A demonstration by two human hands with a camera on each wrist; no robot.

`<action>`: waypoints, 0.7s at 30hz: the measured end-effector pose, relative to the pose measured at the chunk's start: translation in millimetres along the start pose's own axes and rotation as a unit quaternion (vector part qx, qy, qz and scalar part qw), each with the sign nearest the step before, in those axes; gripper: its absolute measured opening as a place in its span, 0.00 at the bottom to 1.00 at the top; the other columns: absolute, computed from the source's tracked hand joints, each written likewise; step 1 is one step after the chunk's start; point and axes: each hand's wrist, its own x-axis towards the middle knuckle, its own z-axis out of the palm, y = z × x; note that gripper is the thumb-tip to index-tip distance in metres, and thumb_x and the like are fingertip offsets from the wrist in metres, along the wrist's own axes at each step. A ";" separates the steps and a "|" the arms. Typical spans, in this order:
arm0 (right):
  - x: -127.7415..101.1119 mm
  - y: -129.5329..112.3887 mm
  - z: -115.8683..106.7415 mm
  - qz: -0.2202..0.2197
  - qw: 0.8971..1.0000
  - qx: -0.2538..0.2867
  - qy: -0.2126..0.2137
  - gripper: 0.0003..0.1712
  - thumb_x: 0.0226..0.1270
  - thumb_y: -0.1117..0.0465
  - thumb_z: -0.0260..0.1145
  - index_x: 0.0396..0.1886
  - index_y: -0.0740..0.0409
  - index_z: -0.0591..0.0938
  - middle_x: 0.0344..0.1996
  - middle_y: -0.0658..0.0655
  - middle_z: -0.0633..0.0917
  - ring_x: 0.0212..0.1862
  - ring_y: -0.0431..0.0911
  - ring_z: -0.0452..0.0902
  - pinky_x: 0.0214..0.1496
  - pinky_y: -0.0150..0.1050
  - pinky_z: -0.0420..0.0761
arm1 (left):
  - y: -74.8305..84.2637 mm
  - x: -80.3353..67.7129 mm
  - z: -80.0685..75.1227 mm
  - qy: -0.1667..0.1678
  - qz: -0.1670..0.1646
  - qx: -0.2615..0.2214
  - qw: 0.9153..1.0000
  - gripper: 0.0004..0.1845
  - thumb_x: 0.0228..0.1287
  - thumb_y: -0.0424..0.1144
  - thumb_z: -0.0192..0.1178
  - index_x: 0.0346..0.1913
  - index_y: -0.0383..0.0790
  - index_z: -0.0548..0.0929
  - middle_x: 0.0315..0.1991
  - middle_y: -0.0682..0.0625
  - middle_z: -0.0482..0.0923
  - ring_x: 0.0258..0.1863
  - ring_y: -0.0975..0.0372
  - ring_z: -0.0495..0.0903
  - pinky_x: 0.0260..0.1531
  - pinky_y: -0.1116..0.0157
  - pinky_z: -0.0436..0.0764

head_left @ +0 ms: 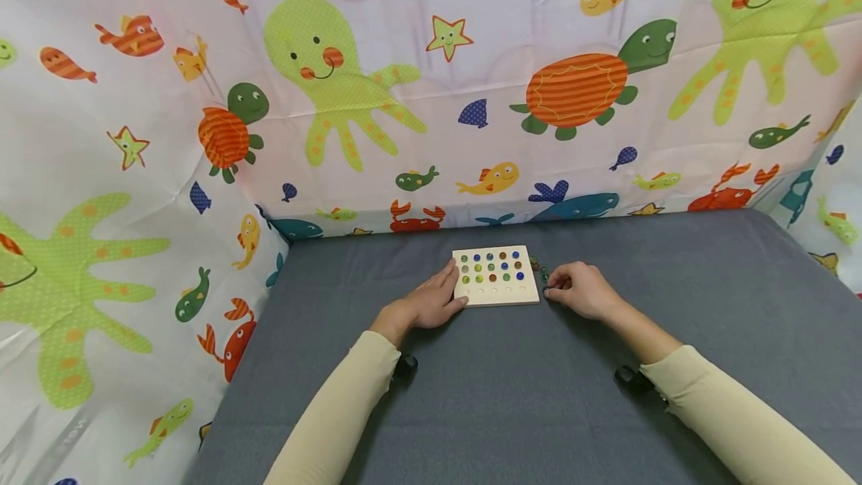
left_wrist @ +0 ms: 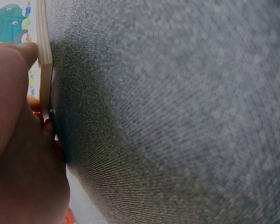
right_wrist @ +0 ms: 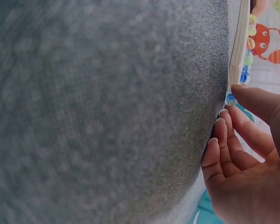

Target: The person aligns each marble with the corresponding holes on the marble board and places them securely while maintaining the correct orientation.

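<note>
At centre frame we rest our left hand [head_left: 429, 302], fingers straight, against the left edge of the wooden board [head_left: 496, 276] on the grey tabletop [head_left: 512, 388]. Just right of it, our right hand [head_left: 581, 290] pinches a marble [right_wrist: 231, 98] between curled fingers.

head: high, forward-down | wrists: low, close | shared: board [head_left: 496, 275]

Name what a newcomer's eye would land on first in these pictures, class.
A wooden board dotted with coloured marbles sits mid-table on grey cloth. The left hand rests against its left edge; the right hand touches loose marbles at its right. Sea-creature sheeting surrounds everything.
</note>
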 end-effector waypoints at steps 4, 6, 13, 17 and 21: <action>0.2 0.1 -0.3 0.001 1.000 -0.006 -0.007 0.07 0.70 0.63 0.70 0.38 0.64 0.87 0.30 0.54 0.83 0.33 0.46 0.74 0.36 0.40 0.74 | -0.4 1.1 0.4 -0.001 0.000 -0.005 1.000 0.42 0.82 0.59 0.40 0.83 0.42 0.35 0.84 0.51 0.25 0.82 0.59 0.33 0.79 0.57 0.45; 0.4 0.0 -0.6 0.004 1.000 -0.007 -0.009 0.07 0.70 0.62 0.69 0.38 0.64 0.87 0.30 0.54 0.83 0.33 0.46 0.74 0.36 0.40 0.73 | 0.0 0.9 0.3 -0.003 0.000 -0.005 1.000 0.42 0.82 0.59 0.40 0.83 0.43 0.35 0.84 0.51 0.25 0.82 0.60 0.33 0.79 0.57 0.45; -1.6 -0.5 -5.8 0.014 1.000 0.003 -0.017 0.08 0.71 0.62 0.68 0.39 0.64 0.87 0.32 0.55 0.84 0.34 0.46 0.74 0.36 0.40 0.74 | 3.0 -0.1 -1.6 -0.006 -0.003 -0.001 1.000 0.42 0.82 0.60 0.39 0.83 0.42 0.35 0.84 0.51 0.25 0.83 0.59 0.34 0.79 0.56 0.46; -4.1 -0.3 -9.4 0.017 1.000 0.014 -0.009 0.08 0.71 0.62 0.69 0.40 0.64 0.87 0.33 0.55 0.85 0.34 0.46 0.76 0.36 0.40 0.76 | 4.2 -0.7 -2.8 -0.007 -0.007 -0.001 1.000 0.42 0.82 0.60 0.39 0.83 0.43 0.35 0.84 0.51 0.25 0.83 0.59 0.34 0.79 0.56 0.46; -7.1 -0.2 -11.0 0.021 0.999 0.026 -0.006 0.09 0.71 0.62 0.69 0.40 0.65 0.87 0.32 0.55 0.86 0.32 0.45 0.78 0.34 0.39 0.77 | 3.1 0.0 -2.3 -0.009 -0.011 -0.004 1.000 0.42 0.82 0.60 0.40 0.83 0.44 0.35 0.84 0.52 0.25 0.83 0.59 0.34 0.79 0.56 0.46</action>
